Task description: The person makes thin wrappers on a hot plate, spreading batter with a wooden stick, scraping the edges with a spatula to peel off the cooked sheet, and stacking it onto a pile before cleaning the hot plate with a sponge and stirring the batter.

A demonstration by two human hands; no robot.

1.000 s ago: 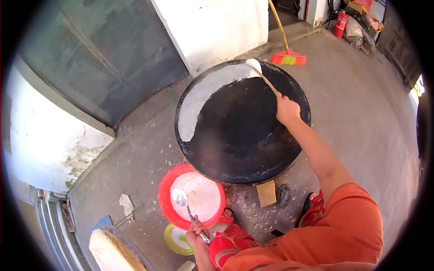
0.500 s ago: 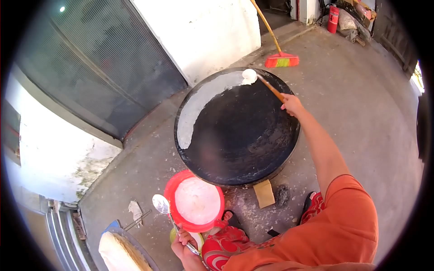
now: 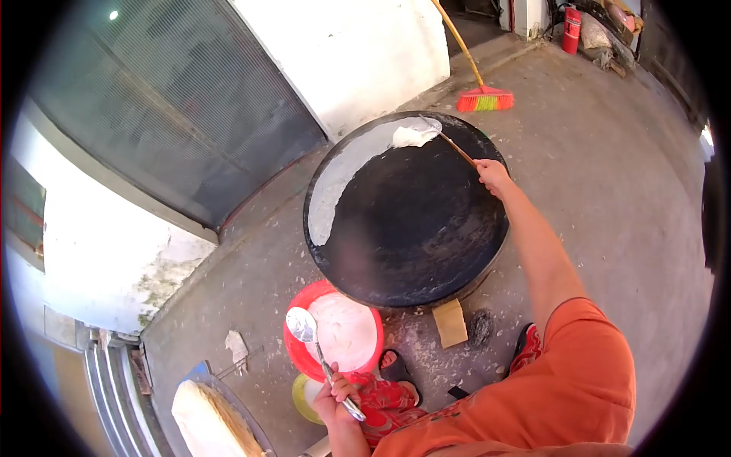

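Note:
My right hand (image 3: 493,176) grips the wooden handle of a batter spreader (image 3: 455,148), reaching over a wide, round black griddle (image 3: 419,221). At the spreader's far end, a thick white lump of batter (image 3: 413,136) lies near the griddle's far rim. A thin pale band of batter (image 3: 335,186) curves along the left side from there. Lower down, my left hand (image 3: 336,397) is closed around the handle of a metal ladle (image 3: 302,325). The ladle's whitish bowl is above the left part of a red basin (image 3: 292,346) of white batter.
A stack of thin flatbreads (image 3: 209,423) lies at lower left, near a yellow-green container (image 3: 304,400). Cardboard (image 3: 450,324) and a dark scouring pad (image 3: 480,327) sit by the griddle's near edge. A broom (image 3: 485,99) and fire extinguisher (image 3: 571,30) are farther back.
The spreader's end has turned, and the batter lump has moved slightly left and flattened. My left hand has shifted right and up, bringing the ladle from beside the basin to above it.

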